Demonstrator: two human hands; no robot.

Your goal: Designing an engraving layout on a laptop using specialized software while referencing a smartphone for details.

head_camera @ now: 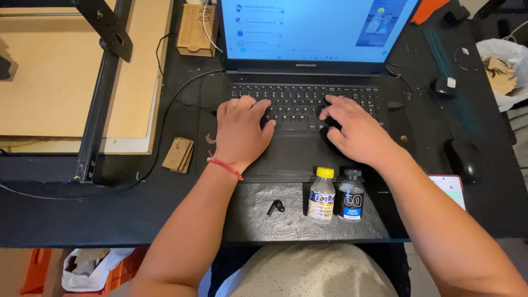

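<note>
Both my hands rest on the keyboard of a black laptop on a black desk. My left hand, with a red string at its wrist, lies over the left keys with fingers spread. Over the right keys, my right hand has its fingers spread too. Neither hand holds anything. The laptop screen is lit blue-white. In front of the laptop stand two small bottles: one with a yellow cap and one with a grey cap. A black earbud lies to their left.
A black mouse and a phone lie at the right. Thin wooden tags lie left of the laptop, a wooden box behind. A metal frame over a wooden board fills the left. A plastic bag sits far right.
</note>
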